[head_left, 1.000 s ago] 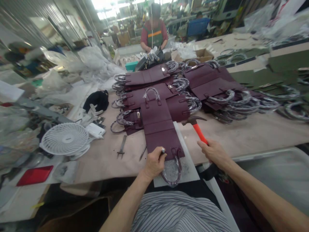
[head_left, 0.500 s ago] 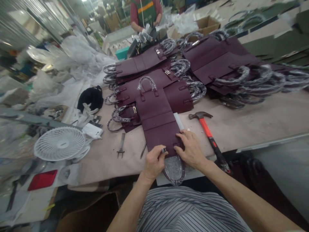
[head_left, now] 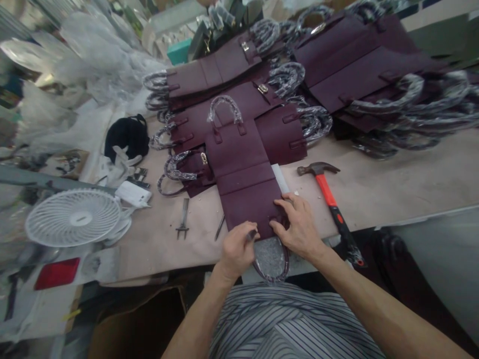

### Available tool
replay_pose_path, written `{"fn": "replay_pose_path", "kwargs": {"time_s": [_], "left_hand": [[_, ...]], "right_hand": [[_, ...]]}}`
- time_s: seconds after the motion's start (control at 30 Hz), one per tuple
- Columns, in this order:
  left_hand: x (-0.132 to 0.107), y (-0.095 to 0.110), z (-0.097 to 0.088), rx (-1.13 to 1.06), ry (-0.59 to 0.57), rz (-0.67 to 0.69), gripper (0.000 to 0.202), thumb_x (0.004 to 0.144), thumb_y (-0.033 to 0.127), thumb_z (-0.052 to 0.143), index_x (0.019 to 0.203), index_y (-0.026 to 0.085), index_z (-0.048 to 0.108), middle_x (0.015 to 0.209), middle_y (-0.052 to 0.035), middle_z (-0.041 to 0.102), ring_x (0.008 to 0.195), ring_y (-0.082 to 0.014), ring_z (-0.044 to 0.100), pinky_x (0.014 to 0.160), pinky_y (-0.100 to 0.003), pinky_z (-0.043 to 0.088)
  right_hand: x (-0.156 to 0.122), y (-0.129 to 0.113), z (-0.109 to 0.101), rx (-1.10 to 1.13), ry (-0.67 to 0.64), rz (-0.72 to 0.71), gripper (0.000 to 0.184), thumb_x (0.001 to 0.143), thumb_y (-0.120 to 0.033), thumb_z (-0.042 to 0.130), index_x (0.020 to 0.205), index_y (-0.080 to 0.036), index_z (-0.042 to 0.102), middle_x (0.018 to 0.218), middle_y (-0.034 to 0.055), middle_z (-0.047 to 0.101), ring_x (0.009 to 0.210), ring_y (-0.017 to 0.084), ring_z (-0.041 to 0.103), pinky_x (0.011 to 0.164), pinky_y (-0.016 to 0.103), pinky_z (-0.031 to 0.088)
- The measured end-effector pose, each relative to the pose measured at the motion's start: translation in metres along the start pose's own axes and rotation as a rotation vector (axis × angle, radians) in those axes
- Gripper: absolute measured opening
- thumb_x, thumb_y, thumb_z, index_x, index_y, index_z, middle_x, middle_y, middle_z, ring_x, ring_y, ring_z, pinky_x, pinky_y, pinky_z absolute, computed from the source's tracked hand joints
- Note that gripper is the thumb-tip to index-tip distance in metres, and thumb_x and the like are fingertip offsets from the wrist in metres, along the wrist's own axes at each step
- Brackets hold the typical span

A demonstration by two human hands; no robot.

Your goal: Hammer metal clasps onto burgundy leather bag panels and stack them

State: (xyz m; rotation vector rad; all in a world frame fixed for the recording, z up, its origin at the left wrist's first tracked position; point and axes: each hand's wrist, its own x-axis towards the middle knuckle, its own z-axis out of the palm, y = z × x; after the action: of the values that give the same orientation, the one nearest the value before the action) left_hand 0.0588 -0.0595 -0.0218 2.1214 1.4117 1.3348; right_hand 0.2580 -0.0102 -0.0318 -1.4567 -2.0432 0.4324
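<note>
Left hand [head_left: 237, 250] grips a small tool [head_left: 251, 235], right hand [head_left: 302, 225] rests fingers-parted on the maroon panel [head_left: 247, 202], apparently positioning, and next calls for steady alignment

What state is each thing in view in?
Left hand, closed around a dark tool
Right hand, thumb and fingers spread at the bag's edge
Bag, spread flat
Near handle, plastic-wrapped
Hammer, lying down, unheld
Pronged tool, lying down, unheld
Fan, on or off unclear

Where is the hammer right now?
In the head view, the hammer lies on the table, to the right of the right hand and the maroon bag it touches, handle end reaching past the near edge.
</note>
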Motion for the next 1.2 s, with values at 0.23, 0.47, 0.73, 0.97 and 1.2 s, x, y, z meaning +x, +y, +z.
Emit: {"fn": "replay_pose_path", "kwargs": {"time_s": [0.23,0.47,0.73,0.97,1.2], "left_hand": [[-0.006,0.001,0.002,-0.020,0.066,0.027,0.012,0.094,0.011,0.059,0.102,0.015,0.067,0.098,-0.0081,0.077,0.097,-0.0193,0.075,0.094,-0.034,0.062],[-0.004,0.001,0.000,0.006,0.053,0.014,0.010,0.094,0.014,0.060,0.101,0.016,0.068,0.098,-0.0080,0.078,0.096,-0.0195,0.076,0.090,-0.034,0.064],[-0.006,0.003,0.000,0.012,0.071,-0.049,0.013,0.093,0.012,0.062,0.104,0.016,0.068,0.099,-0.0076,0.078,0.097,-0.0192,0.075,0.092,-0.033,0.063],[-0.006,0.000,-0.005,-0.129,0.240,-0.421,0.011,0.096,0.018,0.059,0.103,0.016,0.067,0.096,-0.0057,0.077,0.091,-0.0176,0.075,0.088,-0.031,0.062],[0.003,-0.005,-0.002,-0.158,0.060,-0.347,0.011,0.093,0.022,0.064,0.100,0.017,0.071,0.097,-0.0051,0.078,0.091,-0.0178,0.075,0.088,-0.031,0.061]], "right_hand": [[0.000,0.000,-0.001,0.005,-0.001,-0.012,0.051,0.081,-0.034,0.071,0.126,-0.017,0.057,0.137,0.0162,0.048,0.128,0.035,0.045,0.109,0.053,0.039],[0.000,-0.001,-0.002,0.012,-0.001,-0.013,0.052,0.080,-0.033,0.072,0.127,-0.015,0.057,0.137,0.0166,0.048,0.129,0.035,0.045,0.109,0.053,0.040],[0.001,-0.002,-0.003,0.013,-0.013,-0.002,0.052,0.080,-0.033,0.072,0.127,-0.015,0.058,0.138,0.0166,0.048,0.129,0.035,0.044,0.110,0.054,0.039],[0.000,-0.003,-0.005,0.017,-0.020,0.008,0.051,0.080,-0.032,0.071,0.127,-0.015,0.058,0.138,0.0169,0.047,0.130,0.036,0.044,0.110,0.055,0.039],[0.001,-0.003,-0.005,0.045,-0.022,0.018,0.050,0.081,-0.032,0.069,0.127,-0.017,0.057,0.138,0.0170,0.047,0.130,0.036,0.044,0.110,0.056,0.039]]}}
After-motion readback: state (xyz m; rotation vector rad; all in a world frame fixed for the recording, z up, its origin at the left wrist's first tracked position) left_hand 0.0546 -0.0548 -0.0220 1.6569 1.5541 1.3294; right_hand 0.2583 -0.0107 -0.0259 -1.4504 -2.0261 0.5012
